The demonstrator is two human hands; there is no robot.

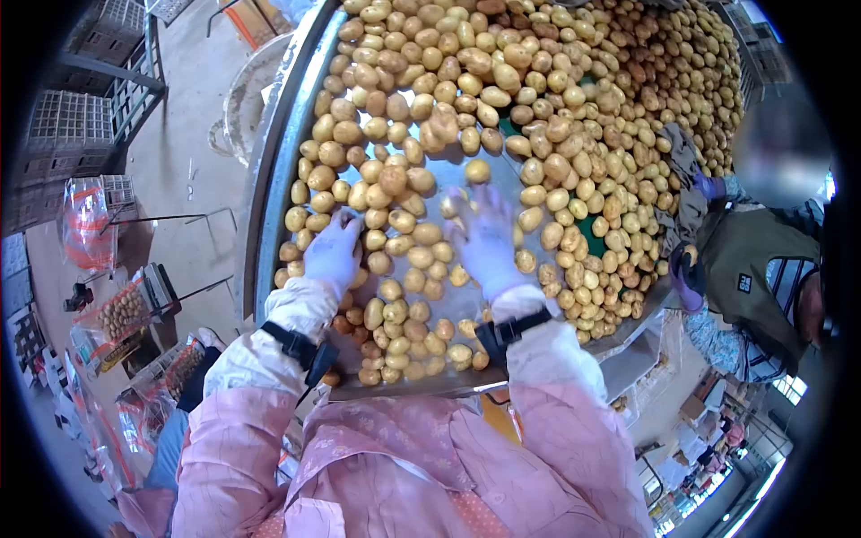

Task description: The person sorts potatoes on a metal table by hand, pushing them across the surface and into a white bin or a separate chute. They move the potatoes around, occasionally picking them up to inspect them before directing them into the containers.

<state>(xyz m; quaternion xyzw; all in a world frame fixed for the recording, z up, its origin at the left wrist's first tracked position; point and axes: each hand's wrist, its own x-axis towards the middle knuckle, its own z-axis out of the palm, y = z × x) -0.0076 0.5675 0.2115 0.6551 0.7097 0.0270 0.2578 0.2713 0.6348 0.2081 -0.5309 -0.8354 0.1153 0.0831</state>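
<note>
Many yellow-brown potatoes [393, 179] lie loose on a metal sorting table [439, 305]. My left hand [332, 254], in a pale purple glove, rests on the left part of the potatoes; its fingers are bent together beside several of them, and what they hold, if anything, is hidden. My right hand [487, 240], gloved the same way, reaches over the middle of the table with its fingers spread. One yellow potato [477, 171] sits just beyond its fingertips, and another lies by its thumb side. Black straps circle both of my wrists.
A co-worker [753, 269] in a dark apron stands at the right edge, with purple-gloved hands near the potato pile. The table's raised metal rim [280, 170] runs along the left. Beyond it are crates [76, 117], a round tub [256, 94] and bags of potatoes [123, 314].
</note>
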